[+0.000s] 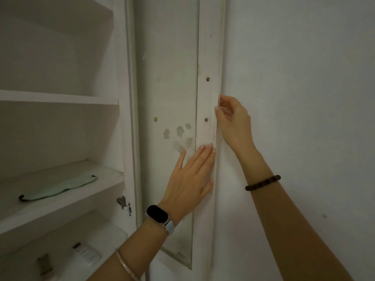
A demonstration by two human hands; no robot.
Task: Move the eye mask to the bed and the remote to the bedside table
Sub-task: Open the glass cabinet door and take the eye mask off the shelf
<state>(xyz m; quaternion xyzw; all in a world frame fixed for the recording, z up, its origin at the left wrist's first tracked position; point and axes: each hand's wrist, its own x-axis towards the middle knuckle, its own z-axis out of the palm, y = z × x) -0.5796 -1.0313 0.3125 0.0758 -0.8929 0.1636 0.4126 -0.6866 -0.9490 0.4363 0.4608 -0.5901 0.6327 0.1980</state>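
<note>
Two hands I see, both on the tall white cupboard door [209, 57]. The left hand [190, 179] lies flat on it, fingers straight and close together. The right hand [233, 120], just above, pinches the door's edge with curled fingers and thumb. The soft pale green eye mask [58, 187] lies on a white shelf [60, 213], well left of the left hand. The small white remote [87, 253] sits lower, one shelf down.

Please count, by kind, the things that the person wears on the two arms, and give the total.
Watch: 1, on the left arm
Bangle: 1, on the left arm
Bead bracelet: 1, on the right arm
Total: 3
</note>
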